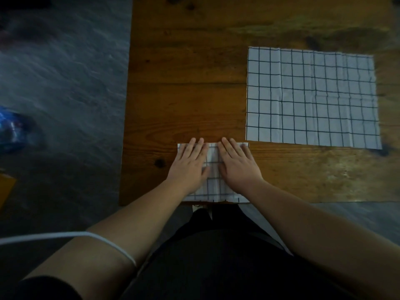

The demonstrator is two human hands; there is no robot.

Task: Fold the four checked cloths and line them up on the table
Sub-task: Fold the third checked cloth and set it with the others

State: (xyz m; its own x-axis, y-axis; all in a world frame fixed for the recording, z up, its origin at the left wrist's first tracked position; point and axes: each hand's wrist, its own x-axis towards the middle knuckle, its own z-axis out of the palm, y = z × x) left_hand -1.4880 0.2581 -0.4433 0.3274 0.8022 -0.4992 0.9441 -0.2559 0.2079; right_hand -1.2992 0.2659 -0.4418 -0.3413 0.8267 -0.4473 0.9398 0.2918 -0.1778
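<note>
A folded white cloth with a dark check [213,187] lies at the near edge of the wooden table [184,87], straight in front of me. My left hand [189,162] presses flat on its left half, fingers straight. My right hand [237,163] lies flat on its right half in the same way. The two hands sit side by side with a narrow strip of cloth showing between them. A larger checked cloth [311,97] lies spread flat and unfolded on the right part of the table, apart from both hands. No other cloths are in view.
The table's left edge runs down the middle of the view, with grey floor [65,83] beyond it. A blue object [10,128] lies on the floor at far left. A white cable [65,236] crosses my left forearm. Bare wood stretches behind the folded cloth.
</note>
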